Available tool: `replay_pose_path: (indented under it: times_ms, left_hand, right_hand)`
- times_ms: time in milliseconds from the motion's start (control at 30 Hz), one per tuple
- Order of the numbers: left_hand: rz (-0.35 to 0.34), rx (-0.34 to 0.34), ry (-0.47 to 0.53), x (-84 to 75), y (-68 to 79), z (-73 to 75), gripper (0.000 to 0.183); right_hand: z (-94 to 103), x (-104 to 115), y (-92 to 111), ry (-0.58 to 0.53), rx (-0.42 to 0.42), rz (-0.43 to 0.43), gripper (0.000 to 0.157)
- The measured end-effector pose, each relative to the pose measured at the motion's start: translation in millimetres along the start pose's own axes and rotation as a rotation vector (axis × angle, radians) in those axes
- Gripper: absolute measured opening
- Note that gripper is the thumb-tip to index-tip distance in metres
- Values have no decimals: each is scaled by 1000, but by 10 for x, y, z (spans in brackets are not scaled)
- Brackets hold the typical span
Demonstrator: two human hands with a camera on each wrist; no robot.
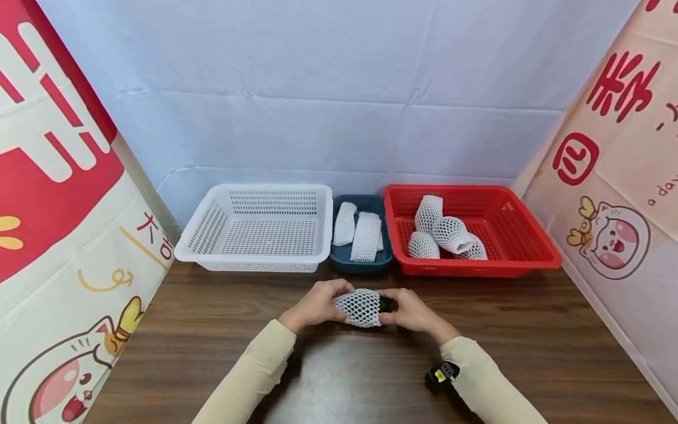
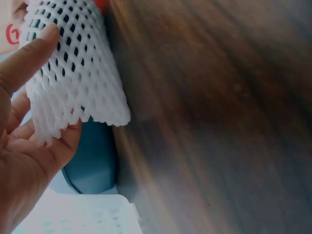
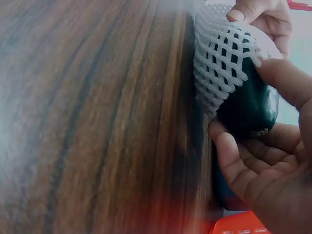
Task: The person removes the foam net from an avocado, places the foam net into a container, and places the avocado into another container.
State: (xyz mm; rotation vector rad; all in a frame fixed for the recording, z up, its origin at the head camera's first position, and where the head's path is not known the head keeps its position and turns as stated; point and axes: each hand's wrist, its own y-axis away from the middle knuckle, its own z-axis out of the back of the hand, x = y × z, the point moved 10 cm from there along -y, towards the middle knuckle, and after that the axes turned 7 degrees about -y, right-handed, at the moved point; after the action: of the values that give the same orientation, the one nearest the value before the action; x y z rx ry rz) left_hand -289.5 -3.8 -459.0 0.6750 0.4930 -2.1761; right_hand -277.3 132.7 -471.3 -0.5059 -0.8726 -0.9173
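Observation:
Near the table's middle, my two hands hold a dark green, glossy fruit (image 3: 251, 105) with a small stem scar, partly inside a white foam net sleeve (image 1: 358, 307). My left hand (image 1: 320, 300) grips the net's left end, its thumb (image 2: 41, 48) on top and fingers beneath. In the left wrist view the loose end of the net hangs over the fingers. My right hand (image 1: 410, 309) holds the fruit's bare right end, thumb and fingertips right at the net's edge. The rest of the fruit shows dark through the mesh.
Behind the hands stand a white basket (image 1: 275, 265) at left, a small dark blue bin (image 1: 360, 268) with several flat foam nets (image 1: 365, 235), and a red basket (image 1: 477, 269) at right. Several net-covered pieces (image 1: 449, 232) lie in the red basket. Printed cloths hang on both sides.

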Motion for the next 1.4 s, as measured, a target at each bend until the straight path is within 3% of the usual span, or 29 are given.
replay_pose_path:
  times_ms: [300, 600, 867, 1200, 1400]
  left_hand:
    - [18, 5, -40, 0, -16, 3, 49]
    - [-20, -37, -4, -10, -4, 91, 41]
    - [4, -68, 10, 52, 51, 177, 31]
    - [23, -46, -11, 118, 92, 136, 30]
    - [33, -18, 6, 131, 77, 106, 41]
  right_hand:
    - [-5, 34, 2, 30, 11, 23, 46]
    - [88, 41, 37, 52, -24, 37, 50]
    - [164, 11, 80, 37, -73, 39, 56]
    - [129, -111, 110, -9, -48, 14, 59]
    - [114, -128, 96, -48, -35, -22, 62]
